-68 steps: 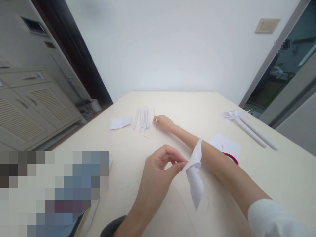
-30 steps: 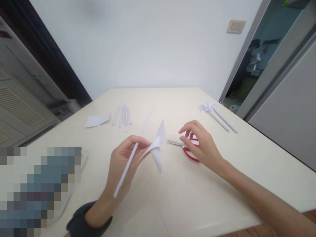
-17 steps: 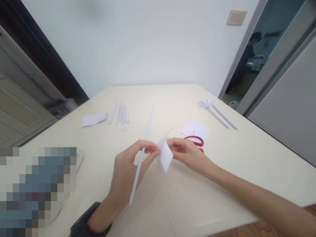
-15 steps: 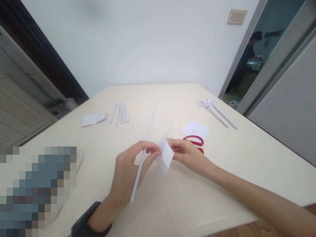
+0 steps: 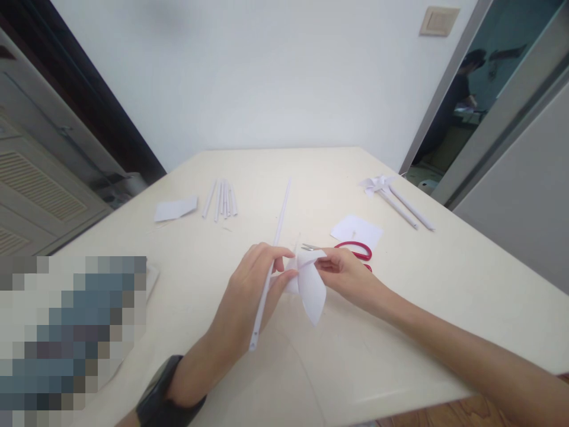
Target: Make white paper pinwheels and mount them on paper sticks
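Note:
In front of me a white paper pinwheel (image 5: 312, 290) with curled blades is up off the table between my hands. My left hand (image 5: 255, 284) pinches it near its centre with thumb and fingertips. A long thin white paper stick (image 5: 262, 302) also lies in that hand, slanting across it and away from me. My right hand (image 5: 344, 273) is closed on the right side of the pinwheel; its fingertips are partly hidden behind the paper. Beyond the right wrist lie red-handled scissors (image 5: 359, 245), partly covered by the hand.
White paper sheets (image 5: 373, 231) lie behind the scissors. Several short paper tubes (image 5: 222, 201) and a folded paper (image 5: 175, 209) are at the back left. A finished pinwheel (image 5: 377, 184) with sticks (image 5: 411, 207) rests back right. A pixelated object (image 5: 71, 332) occupies the left front.
The pinwheel has turned in my hands, so a broad blade now faces me and hangs down. Both hands stay on it, and the stick has shifted slightly with my left hand.

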The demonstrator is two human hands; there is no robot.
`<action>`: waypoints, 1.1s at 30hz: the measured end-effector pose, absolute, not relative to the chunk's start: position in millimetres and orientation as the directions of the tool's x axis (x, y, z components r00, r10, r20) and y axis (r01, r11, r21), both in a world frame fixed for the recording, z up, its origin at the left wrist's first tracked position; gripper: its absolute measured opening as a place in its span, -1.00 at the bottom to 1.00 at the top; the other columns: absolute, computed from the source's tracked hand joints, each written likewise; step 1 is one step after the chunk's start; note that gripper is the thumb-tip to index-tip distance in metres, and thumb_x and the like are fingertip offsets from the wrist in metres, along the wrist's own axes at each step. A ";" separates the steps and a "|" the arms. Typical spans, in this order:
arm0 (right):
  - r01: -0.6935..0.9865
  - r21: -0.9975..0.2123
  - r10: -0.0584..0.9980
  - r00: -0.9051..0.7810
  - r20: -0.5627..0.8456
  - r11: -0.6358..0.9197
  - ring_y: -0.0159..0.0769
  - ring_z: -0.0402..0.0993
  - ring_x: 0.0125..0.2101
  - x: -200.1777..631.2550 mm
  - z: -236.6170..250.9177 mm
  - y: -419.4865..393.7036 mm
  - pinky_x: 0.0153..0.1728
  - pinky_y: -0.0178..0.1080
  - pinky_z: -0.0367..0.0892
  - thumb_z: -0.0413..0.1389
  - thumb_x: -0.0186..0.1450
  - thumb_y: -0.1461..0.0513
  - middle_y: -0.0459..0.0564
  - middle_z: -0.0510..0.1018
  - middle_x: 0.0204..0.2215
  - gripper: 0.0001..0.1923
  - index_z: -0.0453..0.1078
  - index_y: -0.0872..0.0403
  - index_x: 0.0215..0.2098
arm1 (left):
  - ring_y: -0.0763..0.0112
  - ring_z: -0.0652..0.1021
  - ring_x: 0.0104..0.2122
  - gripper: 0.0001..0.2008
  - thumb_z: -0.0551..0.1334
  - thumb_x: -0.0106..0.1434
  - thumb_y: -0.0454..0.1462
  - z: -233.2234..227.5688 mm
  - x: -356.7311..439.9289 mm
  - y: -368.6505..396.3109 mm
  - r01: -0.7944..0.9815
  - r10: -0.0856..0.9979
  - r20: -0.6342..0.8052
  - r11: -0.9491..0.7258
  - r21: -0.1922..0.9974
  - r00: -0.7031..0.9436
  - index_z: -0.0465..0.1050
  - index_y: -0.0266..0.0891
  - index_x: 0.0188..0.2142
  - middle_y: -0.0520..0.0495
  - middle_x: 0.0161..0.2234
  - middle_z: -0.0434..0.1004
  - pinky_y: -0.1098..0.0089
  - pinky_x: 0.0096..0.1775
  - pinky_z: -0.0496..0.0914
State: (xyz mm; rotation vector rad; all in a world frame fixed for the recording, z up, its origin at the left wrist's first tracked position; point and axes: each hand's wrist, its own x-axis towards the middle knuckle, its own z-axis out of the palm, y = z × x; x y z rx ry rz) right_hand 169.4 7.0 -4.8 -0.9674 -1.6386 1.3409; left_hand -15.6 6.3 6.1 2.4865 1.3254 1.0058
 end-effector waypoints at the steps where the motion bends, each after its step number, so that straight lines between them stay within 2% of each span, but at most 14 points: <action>1: 0.084 -0.985 0.913 -0.393 0.109 0.153 -0.37 0.40 -0.39 169.5 -5.0 7.1 -0.29 -0.28 0.32 0.09 0.20 0.23 -0.08 0.48 -0.43 -0.90 0.40 0.11 -0.40 | 0.40 0.40 -0.36 -0.87 0.17 0.25 -0.29 6.7 -16.1 5.8 0.678 0.786 0.489 -0.595 0.432 0.378 0.32 -0.18 -0.18 0.04 -0.39 0.32 0.41 -0.30 0.32; 5: 0.118 -0.976 0.910 -0.397 0.121 0.181 -0.40 0.38 -0.43 169.6 -5.2 6.9 -0.32 -0.31 0.31 0.08 0.20 0.26 -0.12 0.44 -0.48 -0.91 0.37 0.11 -0.45 | 0.39 0.40 -0.35 -0.83 0.10 0.27 -0.33 10.4 -17.2 4.5 0.675 0.801 0.483 -0.577 0.461 0.355 0.31 -0.19 -0.13 0.02 -0.38 0.31 0.39 -0.29 0.32; 14: 0.239 -0.926 0.897 -0.405 0.179 0.292 -0.44 0.36 -0.44 165.3 0.7 -0.6 -0.39 -0.38 0.25 0.06 0.16 0.37 -0.13 0.45 -0.50 -0.91 0.36 0.11 -0.48 | 0.34 0.42 -0.25 -0.81 -0.05 0.34 -0.36 3.8 -15.0 9.0 0.743 0.821 0.472 -0.527 0.413 0.321 0.28 -0.23 -0.15 -0.05 -0.28 0.39 0.33 -0.21 0.30; 19: 0.322 -0.866 0.864 -0.456 0.212 0.383 -0.44 0.36 -0.43 163.8 3.3 -8.2 -0.39 -0.37 0.26 0.06 0.17 0.35 -0.13 0.47 -0.46 -0.91 0.40 0.09 -0.40 | 0.28 0.38 -0.24 -0.79 -0.06 0.29 -0.45 -4.2 -21.9 14.2 0.783 0.772 0.520 -0.557 0.276 0.365 0.25 -0.23 -0.17 -0.07 -0.30 0.36 0.28 -0.22 0.29; 25: 0.392 -0.790 0.825 -0.513 0.238 0.471 -0.46 0.33 -0.46 163.4 6.7 -12.3 -0.41 -0.38 0.25 0.05 0.19 0.36 -0.13 0.45 -0.46 -0.91 0.37 0.09 -0.41 | 0.19 0.33 -0.29 -0.72 0.08 0.13 -0.47 2.8 -26.0 10.6 0.825 0.789 0.397 -0.552 0.121 0.469 0.29 -0.26 -0.16 -0.10 -0.33 0.30 0.25 -0.31 0.29; 29: 0.394 -0.769 0.807 -0.533 0.256 0.504 -0.45 0.34 -0.46 162.6 6.5 -13.9 -0.41 -0.38 0.24 0.05 0.20 0.35 -0.13 0.45 -0.47 -0.90 0.37 0.08 -0.43 | 0.17 0.31 -0.30 -0.75 0.13 0.11 -0.43 4.0 -24.0 8.5 0.825 0.774 0.383 -0.563 0.052 0.504 0.32 -0.26 -0.18 -0.13 -0.34 0.29 0.24 -0.31 0.29; 33: 0.412 -0.752 0.806 -0.533 0.259 0.514 -0.46 0.34 -0.46 162.3 5.1 -15.6 -0.42 -0.38 0.23 0.06 0.20 0.35 -0.13 0.45 -0.47 -0.91 0.36 0.07 -0.42 | 0.17 0.30 -0.31 -0.82 0.09 0.16 -0.41 3.6 -20.8 6.2 0.848 0.795 0.352 -0.530 0.008 0.494 0.35 -0.27 -0.23 -0.14 -0.36 0.29 0.25 -0.33 0.27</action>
